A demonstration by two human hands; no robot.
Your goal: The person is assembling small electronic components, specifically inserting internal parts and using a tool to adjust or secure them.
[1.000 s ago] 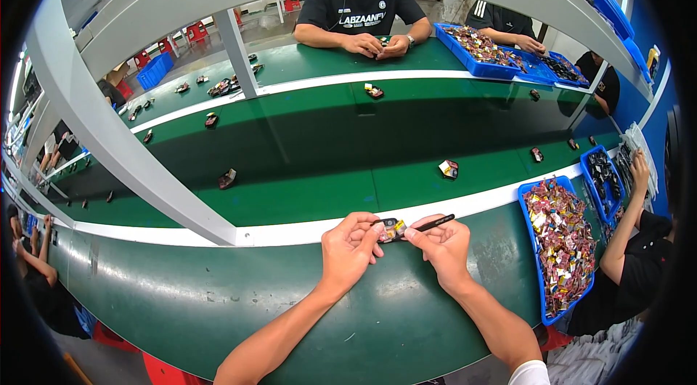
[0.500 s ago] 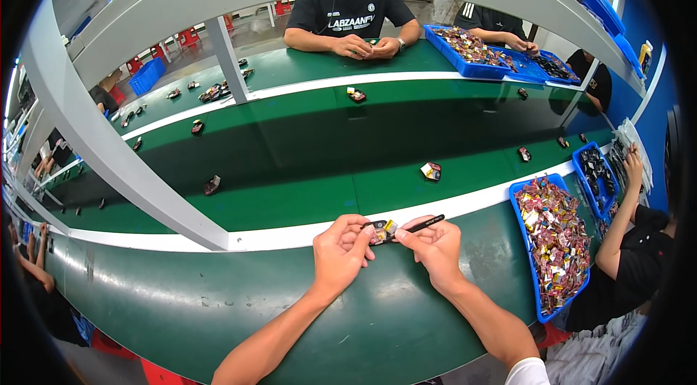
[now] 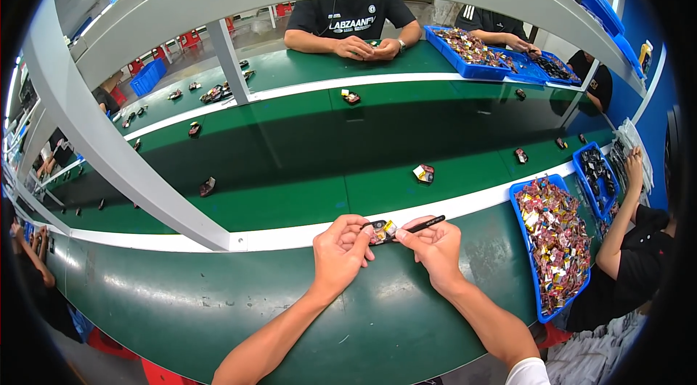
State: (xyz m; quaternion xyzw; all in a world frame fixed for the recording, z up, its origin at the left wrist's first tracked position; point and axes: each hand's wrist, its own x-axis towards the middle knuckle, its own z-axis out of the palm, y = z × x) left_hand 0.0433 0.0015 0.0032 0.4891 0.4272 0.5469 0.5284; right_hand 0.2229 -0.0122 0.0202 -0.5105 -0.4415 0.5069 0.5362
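My left hand (image 3: 340, 253) is closed around the edge of a small black casing (image 3: 379, 232) with a circuit board and a yellow part inside. A slim black pen-shaped tool (image 3: 425, 224) is gripped between the fingers and thumb of my right hand (image 3: 435, 248). It slants up to the right, and its working end is hidden by my fingers. The fingertips of my right hand are at the right side of the casing, by the yellow part. Both hands are above the green worktable (image 3: 290, 312), near its white rail.
A blue tray (image 3: 537, 280) heaped with small wired parts stands to my right, beside another blue tray (image 3: 614, 192) of black pieces and a co-worker's arm (image 3: 626, 229). Beyond the white rail (image 3: 290, 240), several casings lie on a green conveyor belt (image 3: 385, 192). Another person (image 3: 352, 25) sits opposite.
The casings on the conveyor belt have shifted slightly to the left. My hands, the casing and the black tool stay practically in place.
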